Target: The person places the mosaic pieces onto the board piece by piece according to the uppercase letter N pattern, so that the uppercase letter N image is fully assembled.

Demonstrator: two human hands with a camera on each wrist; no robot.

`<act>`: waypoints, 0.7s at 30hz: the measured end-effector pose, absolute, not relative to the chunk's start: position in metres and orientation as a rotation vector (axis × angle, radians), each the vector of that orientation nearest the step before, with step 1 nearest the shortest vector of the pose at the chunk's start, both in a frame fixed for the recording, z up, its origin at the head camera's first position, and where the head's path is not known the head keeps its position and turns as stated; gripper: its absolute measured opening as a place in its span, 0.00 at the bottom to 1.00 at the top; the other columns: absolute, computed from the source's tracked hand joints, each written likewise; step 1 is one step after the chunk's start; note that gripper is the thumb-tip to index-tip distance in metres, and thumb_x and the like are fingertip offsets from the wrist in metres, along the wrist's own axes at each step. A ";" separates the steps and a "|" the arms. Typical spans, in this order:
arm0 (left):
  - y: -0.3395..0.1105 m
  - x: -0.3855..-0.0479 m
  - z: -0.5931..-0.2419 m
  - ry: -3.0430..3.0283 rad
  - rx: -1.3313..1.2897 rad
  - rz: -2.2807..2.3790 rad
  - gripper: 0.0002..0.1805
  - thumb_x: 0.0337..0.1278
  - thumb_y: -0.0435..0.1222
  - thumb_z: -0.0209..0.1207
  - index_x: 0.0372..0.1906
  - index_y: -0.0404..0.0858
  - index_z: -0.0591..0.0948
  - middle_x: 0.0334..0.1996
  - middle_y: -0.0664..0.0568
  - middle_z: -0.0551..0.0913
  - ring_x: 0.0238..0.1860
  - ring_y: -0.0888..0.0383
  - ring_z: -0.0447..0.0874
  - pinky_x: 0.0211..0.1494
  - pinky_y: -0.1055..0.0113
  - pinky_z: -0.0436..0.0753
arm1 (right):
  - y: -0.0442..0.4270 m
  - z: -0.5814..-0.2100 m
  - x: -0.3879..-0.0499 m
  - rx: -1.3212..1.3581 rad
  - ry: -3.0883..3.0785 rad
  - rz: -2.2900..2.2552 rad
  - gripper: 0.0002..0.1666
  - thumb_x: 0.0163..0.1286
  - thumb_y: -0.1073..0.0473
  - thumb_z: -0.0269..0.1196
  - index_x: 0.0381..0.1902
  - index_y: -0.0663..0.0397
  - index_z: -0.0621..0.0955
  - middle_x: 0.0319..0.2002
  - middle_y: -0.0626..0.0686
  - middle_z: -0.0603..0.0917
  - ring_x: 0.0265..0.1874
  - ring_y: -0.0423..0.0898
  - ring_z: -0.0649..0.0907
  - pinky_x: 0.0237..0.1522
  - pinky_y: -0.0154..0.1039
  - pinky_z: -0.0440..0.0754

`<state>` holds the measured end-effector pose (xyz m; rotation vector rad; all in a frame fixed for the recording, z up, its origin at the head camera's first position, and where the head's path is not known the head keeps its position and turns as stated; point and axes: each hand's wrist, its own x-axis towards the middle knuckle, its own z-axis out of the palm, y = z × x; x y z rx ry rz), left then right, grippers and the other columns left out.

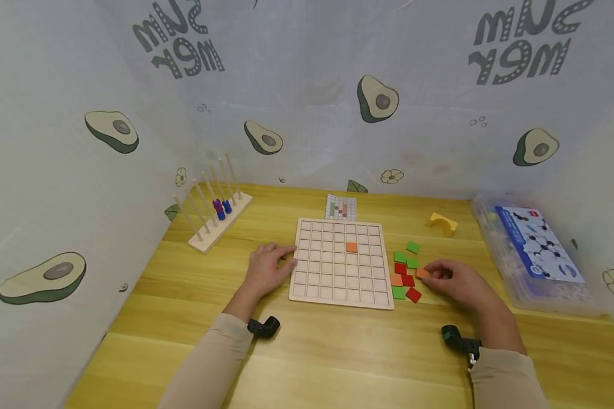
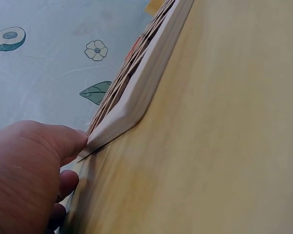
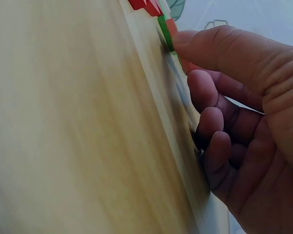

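A wooden grid board (image 1: 340,289) lies flat on the table, with one orange square tile (image 1: 352,247) in one of its cells. At the board's left edge, the thumb and index finger of my left hand (image 1: 267,270) touch the rim. In the left wrist view, the thumb (image 2: 63,139) meets the board's edge (image 2: 132,97). My right hand (image 1: 457,281) pinches another orange tile (image 1: 422,274) between thumb and fingers, beside a loose group of green tiles (image 1: 399,257), red tiles (image 1: 413,294) and an orange tile (image 1: 396,280).
Behind the board lies a printed pattern card (image 1: 332,215). A wooden peg rack (image 1: 212,234) with purple and blue pieces stands at the left. A yellow arch block (image 1: 442,223) and a clear plastic box (image 1: 522,289) with a blue-and-white sheet are at the right.
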<state>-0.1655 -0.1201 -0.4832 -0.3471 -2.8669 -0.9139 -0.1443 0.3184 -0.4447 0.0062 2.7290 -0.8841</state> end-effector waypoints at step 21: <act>-0.121 -0.163 -0.484 -2.867 -0.345 -0.941 0.21 0.67 0.48 0.63 0.62 0.50 0.84 0.47 0.52 0.85 0.51 0.50 0.76 0.56 0.50 0.68 | 0.227 -0.415 -0.141 -0.261 2.814 -0.886 0.22 0.72 0.50 0.66 0.58 0.56 0.82 0.36 0.51 0.83 0.32 0.45 0.78 0.34 0.38 0.76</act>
